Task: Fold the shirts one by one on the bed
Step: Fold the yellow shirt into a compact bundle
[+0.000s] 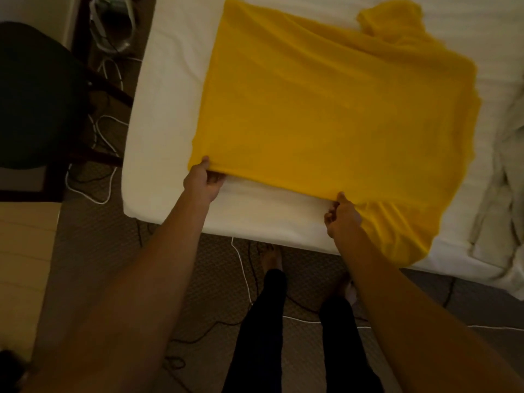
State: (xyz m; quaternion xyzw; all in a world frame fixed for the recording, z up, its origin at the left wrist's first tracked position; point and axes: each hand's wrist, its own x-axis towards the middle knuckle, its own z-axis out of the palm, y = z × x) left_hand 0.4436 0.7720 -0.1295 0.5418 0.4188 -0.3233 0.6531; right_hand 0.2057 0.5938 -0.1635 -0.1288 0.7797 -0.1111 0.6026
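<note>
A yellow shirt (pixel 326 109) lies spread flat across the white bed (pixel 164 114), its hem toward the left and its sleeves toward the right. One sleeve hangs near the bed's front edge, the other lies at the far side. My left hand (pixel 202 181) pinches the shirt's near corner at the hem. My right hand (pixel 341 215) grips the near side edge of the shirt close to the sleeve. Both hands lift that edge slightly off the sheet.
A crumpled pale cloth (pixel 502 165) lies on the bed at the right. A dark round chair (pixel 37 95) stands left of the bed. White and black cables (pixel 105 143) run over the carpet. My legs (pixel 263 336) stand at the bed's front edge.
</note>
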